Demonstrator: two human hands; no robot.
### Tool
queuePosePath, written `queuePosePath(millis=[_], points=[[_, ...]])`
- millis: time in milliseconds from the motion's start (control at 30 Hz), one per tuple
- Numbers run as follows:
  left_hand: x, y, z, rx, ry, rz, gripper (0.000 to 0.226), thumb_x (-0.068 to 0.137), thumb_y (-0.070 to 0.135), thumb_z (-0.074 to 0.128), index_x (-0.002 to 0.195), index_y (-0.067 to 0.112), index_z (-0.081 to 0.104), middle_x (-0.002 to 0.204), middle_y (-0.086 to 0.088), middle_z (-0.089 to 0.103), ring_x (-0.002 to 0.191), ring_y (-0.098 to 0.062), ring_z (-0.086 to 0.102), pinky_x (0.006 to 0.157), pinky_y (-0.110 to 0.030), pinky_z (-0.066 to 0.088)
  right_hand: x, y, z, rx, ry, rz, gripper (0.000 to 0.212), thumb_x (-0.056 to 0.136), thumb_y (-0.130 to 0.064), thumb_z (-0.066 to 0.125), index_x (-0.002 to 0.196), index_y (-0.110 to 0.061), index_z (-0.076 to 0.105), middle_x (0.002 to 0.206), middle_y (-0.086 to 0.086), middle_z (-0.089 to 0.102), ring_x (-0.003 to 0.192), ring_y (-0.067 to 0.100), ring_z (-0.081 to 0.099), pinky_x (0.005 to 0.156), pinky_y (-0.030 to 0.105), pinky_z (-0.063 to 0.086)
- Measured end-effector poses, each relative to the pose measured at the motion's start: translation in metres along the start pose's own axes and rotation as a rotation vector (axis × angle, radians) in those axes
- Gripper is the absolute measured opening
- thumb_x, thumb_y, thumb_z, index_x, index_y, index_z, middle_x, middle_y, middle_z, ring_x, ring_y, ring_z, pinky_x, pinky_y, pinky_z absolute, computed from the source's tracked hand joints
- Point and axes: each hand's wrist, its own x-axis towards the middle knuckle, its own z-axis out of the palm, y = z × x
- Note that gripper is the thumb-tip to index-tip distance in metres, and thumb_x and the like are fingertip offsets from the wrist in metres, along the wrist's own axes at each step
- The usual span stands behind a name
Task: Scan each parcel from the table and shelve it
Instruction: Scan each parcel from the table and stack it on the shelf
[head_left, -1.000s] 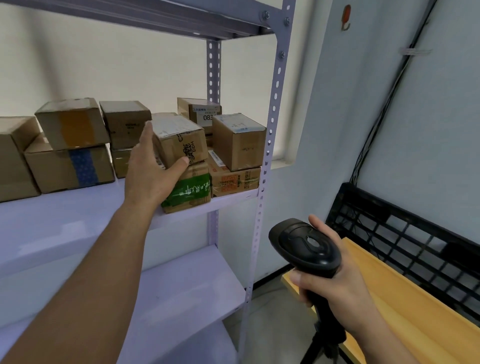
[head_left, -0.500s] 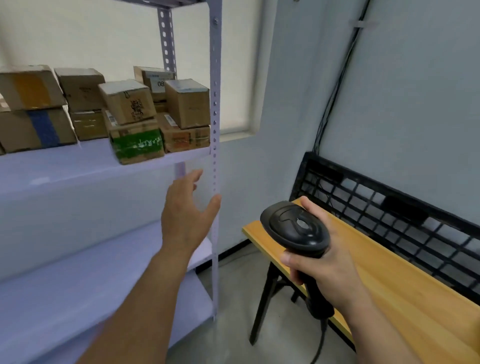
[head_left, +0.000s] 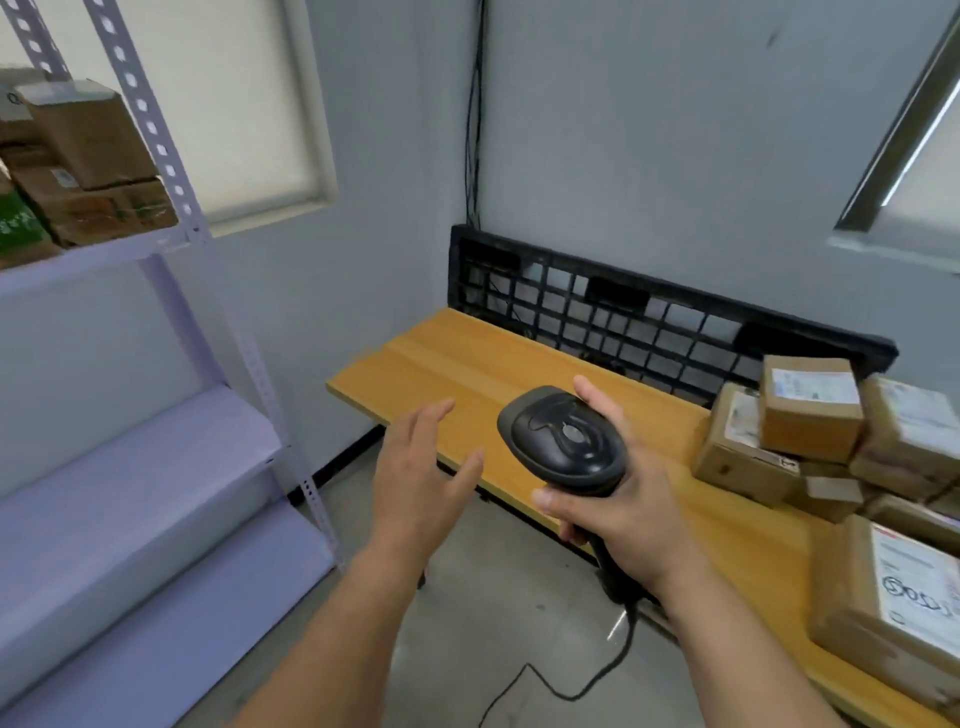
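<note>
- left hand (head_left: 423, 478): open, fingers spread, holding nothing. It hovers over the near-left edge of the desk (head_left: 457, 358).
- right hand (head_left: 623, 514): wrapped round the handle of the scanner (head_left: 563, 441), one finger up along the far side of the head. The top of the head faces the camera, so the scan window isn't visible.
- unscanned parcels: stacked on the desk at 3 o'clock from the scanner. The small box (head_left: 810, 410) sits on top, white label up. The big parcel (head_left: 893, 587) is at 4-5 o'clock on the near side of the desk, label up too.
- shelf (head_left: 104, 249): at 10 o'clock, with shelved boxes (head_left: 93, 140) on the upper tier.
- my read: the step is fetching the next parcel, and nothing is gripped yet.
- how to do it well:
  - Send the left hand to 3 o'clock and take the small box first. It carries nothing (pulling a lower box would likely tip the pile).
  - Grip it by the side faces and keep fingers off the label.
  - Hold the label flat towards the scanner and aim square on. A skewed angle probably costs a re-scan.
  - Mind the cable (head_left: 571, 695) trailing to the floor at 6 o'clock when turning to the shelf.
</note>
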Motion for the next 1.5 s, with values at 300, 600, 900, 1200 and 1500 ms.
queuePosePath(millis=[300, 600, 900, 1200, 1500], points=[[-0.027, 0.076, 0.088, -0.042, -0.247, 0.091, 0.053, 0.086, 0.034, 0.067, 0.135, 0.022, 0.049, 0.13, 0.006, 0.047, 0.121, -0.01, 0.042, 0.091, -0.021, 0.031, -0.058, 0.013, -0.095, -0.005, 0.246, 0.078, 0.094, 0.066, -0.002, 0.087, 0.133, -0.053, 0.043, 0.116, -0.004, 0.064, 0.065, 0.01, 0.065, 0.05, 0.026, 0.053], [-0.037, 0.117, 0.162, -0.136, -0.509, 0.169, 0.054, 0.089, 0.038, 0.062, 0.138, 0.022, 0.044, 0.132, 0.008, 0.044, 0.123, -0.007, 0.04, 0.098, -0.021, 0.033, -0.095, 0.04, -0.155, -0.036, 0.48, 0.195, 0.092, 0.065, -0.012, 0.086, 0.126, -0.066, 0.043, 0.114, -0.003, 0.066, 0.053, 0.028, 0.062, 0.05, 0.033, 0.052], [-0.041, 0.144, 0.234, -0.166, -0.753, 0.177, 0.059, 0.092, 0.041, 0.057, 0.145, 0.027, 0.035, 0.14, 0.008, 0.04, 0.127, -0.007, 0.039, 0.105, -0.032, 0.04, -0.118, 0.074, -0.204, -0.13, 0.695, 0.356, 0.095, 0.069, -0.008, 0.086, 0.129, -0.065, 0.04, 0.118, 0.0, 0.063, 0.053, 0.028, 0.064, 0.05, 0.036, 0.053], [-0.055, 0.167, 0.304, -0.197, -0.99, 0.173, 0.063, 0.097, 0.043, 0.046, 0.151, 0.03, 0.018, 0.151, 0.005, 0.03, 0.137, -0.01, 0.031, 0.112, -0.038, 0.034, -0.14, 0.112, -0.238, -0.133, 0.914, 0.517, 0.098, 0.069, 0.001, 0.083, 0.135, -0.056, 0.039, 0.118, -0.001, 0.063, 0.05, 0.023, 0.061, 0.049, 0.032, 0.051], [-0.063, 0.185, 0.357, -0.19, -1.145, 0.097, 0.056, 0.103, 0.038, 0.034, 0.153, 0.021, 0.016, 0.15, -0.008, 0.033, 0.138, -0.022, 0.029, 0.105, -0.028, 0.027, -0.136, 0.138, -0.249, -0.105, 0.96, 0.676, 0.099, 0.071, -0.005, 0.083, 0.143, -0.051, 0.031, 0.124, -0.006, 0.058, 0.07, 0.022, 0.068, 0.053, 0.024, 0.052]])
